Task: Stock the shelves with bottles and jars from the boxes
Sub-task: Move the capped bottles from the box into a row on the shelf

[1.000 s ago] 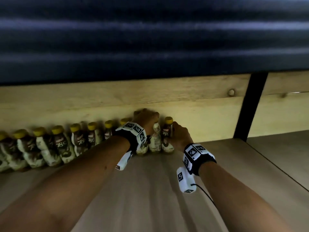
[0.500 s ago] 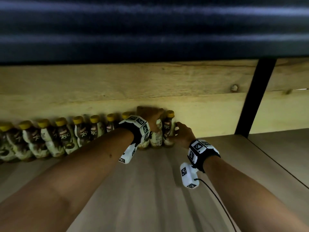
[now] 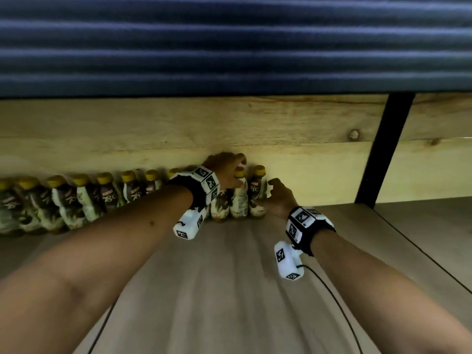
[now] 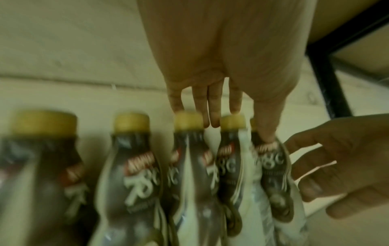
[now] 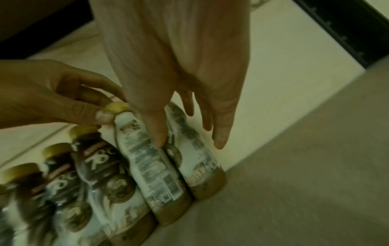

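My right hand (image 3: 279, 200) has loosened off the end bottle (image 3: 256, 191), fingers apart. My left hand (image 3: 226, 172) pinches the cap (image 5: 118, 106) of the next bottle (image 3: 240, 200). Both stand upright, caps up.

The small plastic bottles (image 3: 108, 198) have yellow caps, brown-and-white swirled labels, red brand bands. Pale tan grained wooden shelf (image 3: 229, 290). Black metal post (image 3: 383, 149). White wrist blocks (image 3: 288, 261), black square markers.

left hand (image 3: 224, 172) and right hand (image 3: 279, 198) touch the rightmost bottles (image 3: 240, 200) on shelf (image 3: 229, 290).
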A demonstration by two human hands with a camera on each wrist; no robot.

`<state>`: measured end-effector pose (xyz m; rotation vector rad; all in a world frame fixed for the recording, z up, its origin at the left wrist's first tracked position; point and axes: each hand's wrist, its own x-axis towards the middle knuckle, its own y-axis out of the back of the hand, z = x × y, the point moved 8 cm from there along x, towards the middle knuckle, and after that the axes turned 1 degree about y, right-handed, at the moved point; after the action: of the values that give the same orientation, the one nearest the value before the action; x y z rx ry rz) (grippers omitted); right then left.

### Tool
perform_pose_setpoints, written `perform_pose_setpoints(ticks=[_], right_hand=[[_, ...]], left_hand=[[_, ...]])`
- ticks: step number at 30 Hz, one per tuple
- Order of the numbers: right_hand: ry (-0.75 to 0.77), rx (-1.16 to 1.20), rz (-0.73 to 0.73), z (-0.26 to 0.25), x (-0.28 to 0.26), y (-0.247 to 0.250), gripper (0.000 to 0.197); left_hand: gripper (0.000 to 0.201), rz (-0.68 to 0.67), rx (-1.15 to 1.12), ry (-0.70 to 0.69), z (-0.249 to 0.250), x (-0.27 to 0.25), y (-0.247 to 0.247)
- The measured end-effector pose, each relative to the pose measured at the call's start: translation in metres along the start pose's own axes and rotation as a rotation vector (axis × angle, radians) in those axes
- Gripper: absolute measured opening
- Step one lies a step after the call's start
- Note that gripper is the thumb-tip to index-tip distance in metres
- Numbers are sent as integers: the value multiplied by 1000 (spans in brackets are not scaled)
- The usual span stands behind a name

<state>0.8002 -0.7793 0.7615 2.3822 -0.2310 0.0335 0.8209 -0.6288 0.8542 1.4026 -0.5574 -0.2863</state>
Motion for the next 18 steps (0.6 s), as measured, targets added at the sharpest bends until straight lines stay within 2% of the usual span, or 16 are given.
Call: perform_pose_setpoints(ticks=[2, 5, 8, 10, 14, 18], right_hand=[[15, -53, 43, -17, -13, 14, 66], [77, -170, 61, -51, -42, 22, 46], [125, -319, -13, -83, -78, 4, 41], [139, -332, -38, -102, -109, -14, 36], [143, -278, -125, -131, -186, -63, 21], [51, -137, -238, -137, -271, -122, 13]], left_hand=[[53, 36, 4, -10, -3, -15, 15], [44, 94, -32, -35, -9, -51, 37], [35, 136, -45, -57, -15, -99, 49], [28, 144, -81, -52, -23, -139, 51], [25, 22, -140, -44, -43, -227, 35], [22, -132, -217, -42, -67, -320, 4]])
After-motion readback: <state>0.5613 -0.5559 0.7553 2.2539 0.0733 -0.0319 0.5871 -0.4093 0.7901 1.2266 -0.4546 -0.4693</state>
